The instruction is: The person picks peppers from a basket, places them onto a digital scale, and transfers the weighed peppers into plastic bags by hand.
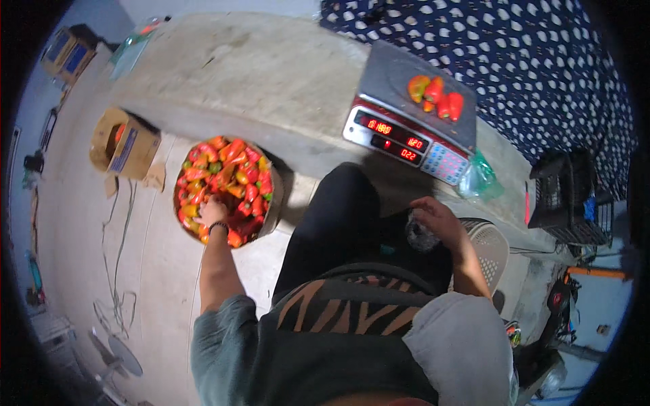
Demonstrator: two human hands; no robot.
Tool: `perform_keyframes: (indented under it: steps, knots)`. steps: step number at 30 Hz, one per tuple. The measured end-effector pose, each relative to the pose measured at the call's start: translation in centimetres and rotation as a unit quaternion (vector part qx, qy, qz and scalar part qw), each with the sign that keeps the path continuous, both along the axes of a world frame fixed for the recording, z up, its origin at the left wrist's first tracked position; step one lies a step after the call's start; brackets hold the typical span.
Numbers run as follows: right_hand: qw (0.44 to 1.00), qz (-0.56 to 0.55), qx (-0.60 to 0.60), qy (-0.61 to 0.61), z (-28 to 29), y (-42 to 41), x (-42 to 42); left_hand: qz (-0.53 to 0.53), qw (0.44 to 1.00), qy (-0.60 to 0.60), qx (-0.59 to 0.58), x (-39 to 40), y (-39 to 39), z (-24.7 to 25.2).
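My left hand [212, 212] reaches into a round container [277, 203] heaped with red, orange, yellow and green peppers [236, 175]; whether its fingers close on a pepper cannot be told. A dark band circles that wrist. Over my lap, my right hand [435, 219] is at a crumpled clear plastic bag [421, 234], its fingers bent around the upper part. Several red and orange peppers [435, 96] lie on the grey plate of a digital scale [406, 139] with lit red figures, which stands on a concrete ledge in front of me.
An open cardboard box [134, 147] stands left of the container, near a cable [114, 254] on the floor. Green and clear plastic bags [480, 177] lie beside the scale. Black plastic crates [569, 198] are at the right, and a patterned dark blue cloth [508, 61] hangs behind the concrete ledge [244, 66].
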State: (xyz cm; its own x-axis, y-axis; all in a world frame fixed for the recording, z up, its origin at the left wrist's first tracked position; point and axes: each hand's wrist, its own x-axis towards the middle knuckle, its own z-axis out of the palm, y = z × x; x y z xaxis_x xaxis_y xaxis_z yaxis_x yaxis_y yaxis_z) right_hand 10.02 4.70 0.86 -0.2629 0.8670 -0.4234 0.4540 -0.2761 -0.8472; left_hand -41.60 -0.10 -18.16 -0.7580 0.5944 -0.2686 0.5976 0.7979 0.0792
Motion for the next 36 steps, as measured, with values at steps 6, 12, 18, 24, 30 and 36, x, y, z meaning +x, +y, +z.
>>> perform_keyframes:
  steps: [6,12,18,24,30,36]
  knots:
    - [0.913,0.040,0.246,-0.323,1.0,5.3,1.3,-0.162,0.867,-0.113,0.458,4.9,4.6,1.9]
    - [0.827,-0.138,0.440,-0.323,2.0,13.7,3.2,-0.318,0.719,-0.285,0.549,18.8,12.0,14.1]
    - [0.824,-0.144,0.398,-0.377,4.4,17.8,-0.3,-0.336,0.665,-0.364,0.559,28.6,16.3,20.2]
    - [0.826,-0.117,0.329,-0.444,4.8,19.5,-2.2,-0.344,0.699,-0.362,0.512,31.8,18.7,20.5]
    - [0.843,-0.180,0.376,-0.340,1.9,21.6,1.7,-0.437,0.691,-0.230,0.528,34.7,21.9,21.0]
    - [0.862,-0.180,0.349,-0.320,3.3,20.5,2.2,-0.446,0.708,-0.219,0.502,36.9,25.3,18.9]
